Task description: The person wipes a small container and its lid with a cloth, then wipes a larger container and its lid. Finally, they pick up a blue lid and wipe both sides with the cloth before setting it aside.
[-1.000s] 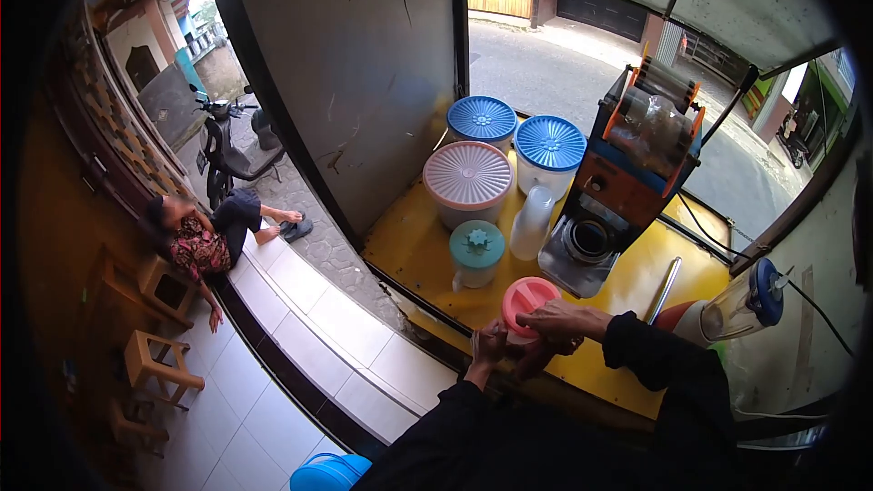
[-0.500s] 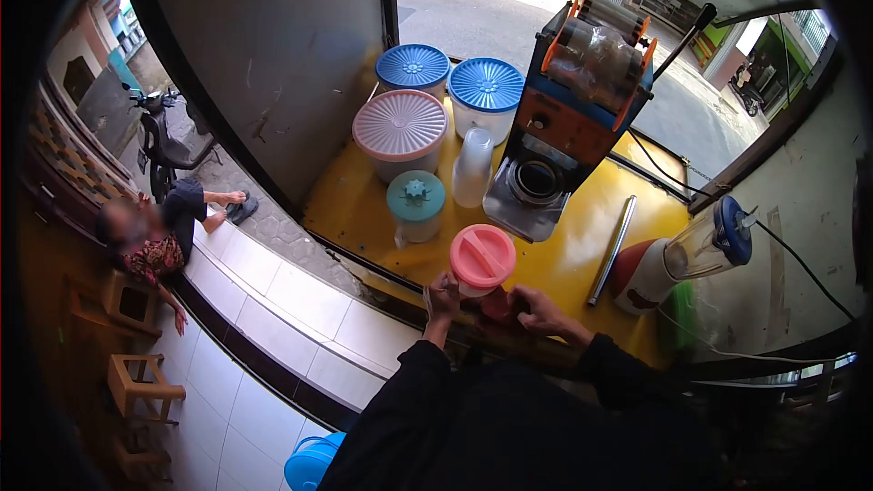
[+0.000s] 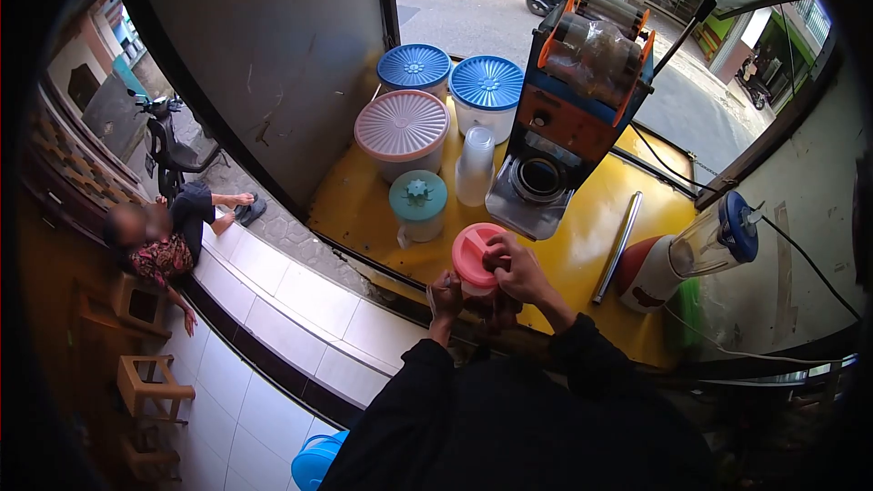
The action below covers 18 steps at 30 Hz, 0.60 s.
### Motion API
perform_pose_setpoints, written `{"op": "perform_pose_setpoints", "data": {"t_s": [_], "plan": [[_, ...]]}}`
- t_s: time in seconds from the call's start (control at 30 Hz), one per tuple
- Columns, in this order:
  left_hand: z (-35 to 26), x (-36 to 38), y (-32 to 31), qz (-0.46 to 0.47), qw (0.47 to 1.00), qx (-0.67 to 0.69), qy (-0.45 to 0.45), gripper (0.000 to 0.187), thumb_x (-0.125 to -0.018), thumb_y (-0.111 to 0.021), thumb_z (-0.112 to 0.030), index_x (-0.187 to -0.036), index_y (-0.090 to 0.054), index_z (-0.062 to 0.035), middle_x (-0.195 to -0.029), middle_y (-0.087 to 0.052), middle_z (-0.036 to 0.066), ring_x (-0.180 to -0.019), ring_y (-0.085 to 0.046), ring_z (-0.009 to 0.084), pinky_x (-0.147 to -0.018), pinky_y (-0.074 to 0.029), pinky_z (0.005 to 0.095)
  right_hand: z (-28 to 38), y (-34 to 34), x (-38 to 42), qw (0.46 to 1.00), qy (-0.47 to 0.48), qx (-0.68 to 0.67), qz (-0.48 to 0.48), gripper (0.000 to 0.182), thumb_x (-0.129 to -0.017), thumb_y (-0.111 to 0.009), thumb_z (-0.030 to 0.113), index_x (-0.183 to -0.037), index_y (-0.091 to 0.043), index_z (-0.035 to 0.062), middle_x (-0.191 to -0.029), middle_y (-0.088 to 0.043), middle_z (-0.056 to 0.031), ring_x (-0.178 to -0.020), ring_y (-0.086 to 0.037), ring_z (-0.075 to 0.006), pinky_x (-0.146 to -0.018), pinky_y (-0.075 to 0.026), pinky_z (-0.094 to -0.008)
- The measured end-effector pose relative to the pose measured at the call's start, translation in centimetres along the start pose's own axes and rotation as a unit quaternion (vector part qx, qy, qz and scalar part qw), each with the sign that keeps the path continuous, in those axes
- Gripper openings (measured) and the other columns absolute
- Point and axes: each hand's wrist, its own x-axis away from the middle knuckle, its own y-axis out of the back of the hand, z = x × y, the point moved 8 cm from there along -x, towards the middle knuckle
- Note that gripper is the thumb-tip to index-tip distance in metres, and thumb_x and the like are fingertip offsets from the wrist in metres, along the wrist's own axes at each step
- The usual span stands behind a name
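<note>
We have the round pink plastic lid (image 3: 467,253) by the yellow tabletop's (image 3: 364,218) near edge, between our curled left hand (image 3: 445,297) and our right hand (image 3: 517,272), whose bent fingers touch its right side, though either's grip we cannot tell.

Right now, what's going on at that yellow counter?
Someone in dark sleeves has both hands on a pink-lidded tub at the counter's near edge. The left hand is at its side, and the right hand's fingers are on the lid, which sits on the tub. Behind it stand a green-lidded jar, a stack of cups and a machine.
</note>
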Motion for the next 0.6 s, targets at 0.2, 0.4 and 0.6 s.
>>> {"op": "perform_pose_setpoints", "data": {"t_s": [0.2, 0.4, 0.6], "plan": [[-0.1, 0.1, -0.1, 0.001, 1.000, -0.011, 0.015, 0.039, -0.080, -0.045, -0.035, -0.060, -0.043, -0.0013, -0.051, -0.038, 0.019, -0.043, -0.041, 0.0307, -0.043, -0.033, 0.0356, 0.3, -4.7, 1.5, 0.917, -0.026, 0.372, 0.140, 0.046, -0.067, -0.057, 0.013, -0.105, -0.035, -0.0008, -0.078, -0.058, -0.0222, -0.075, -0.060, -0.0335, -0.062, -0.045, -0.0396], [0.1, -0.1, -0.3, -0.005, 1.000, -0.003, 0.005, 0.035, -0.079, -0.045, -0.030, -0.060, -0.043, -0.0006, -0.051, -0.040, 0.020, -0.045, -0.044, 0.0350, -0.043, -0.034, 0.0374, -12.1, -4.9, 0.4, 0.688, -0.093, 0.713, 0.098, 0.024, -0.074, -0.051, 0.012, -0.092, -0.047, -0.0037, -0.069, -0.060, -0.0176, -0.061, -0.061, -0.0297, -0.052, -0.048, -0.0390], [0.3, -0.1, -0.2, 0.002, 0.998, -0.056, -0.017, 0.037, -0.081, -0.047, -0.032, -0.060, -0.044, -0.0012, -0.055, -0.043, 0.023, -0.055, -0.047, 0.0421, -0.044, -0.035, 0.0395, -1.2, -8.9, -0.5, 0.798, 0.102, 0.555, 0.210, 0.028, -0.073, -0.049, 0.011, -0.094, -0.046, -0.0074, -0.061, -0.054, -0.0123, -0.053, -0.056, -0.0247, -0.046, -0.042, -0.0343]]}}
